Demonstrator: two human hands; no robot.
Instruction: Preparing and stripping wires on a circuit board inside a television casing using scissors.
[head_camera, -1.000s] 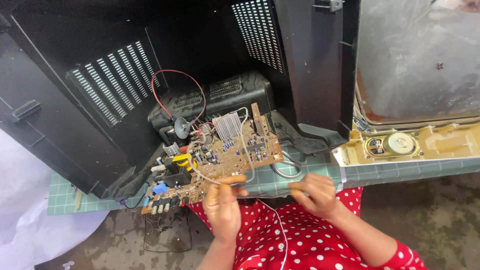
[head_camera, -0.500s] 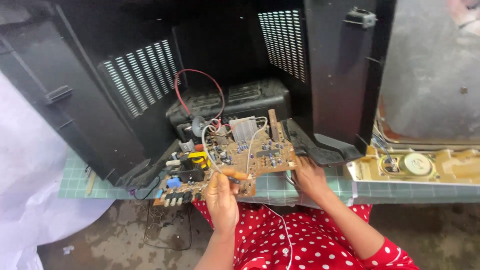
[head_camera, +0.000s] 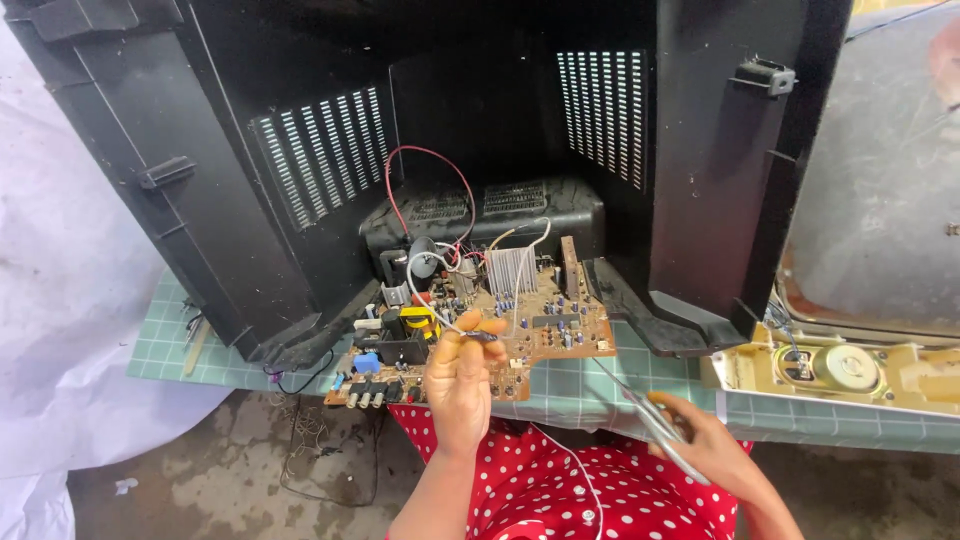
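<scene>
My left hand (head_camera: 462, 385) pinches a small dark component over the brown circuit board (head_camera: 490, 325) on the green gridded desk (head_camera: 580, 385); my right hand (head_camera: 712, 450), fingers closed, grips slim metal pliers (head_camera: 660, 428) ready alongside.

Left hand (head_camera: 462, 385) pinches small part over circuit board (head_camera: 505, 325); right hand (head_camera: 712, 448) grips tweezers (head_camera: 655, 422).

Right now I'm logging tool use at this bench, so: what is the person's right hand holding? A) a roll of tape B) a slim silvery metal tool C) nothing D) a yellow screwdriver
B: the right hand grips a slim silvery tool over the green table edge, while the left hand pinches a small part above the circuit board.
</scene>
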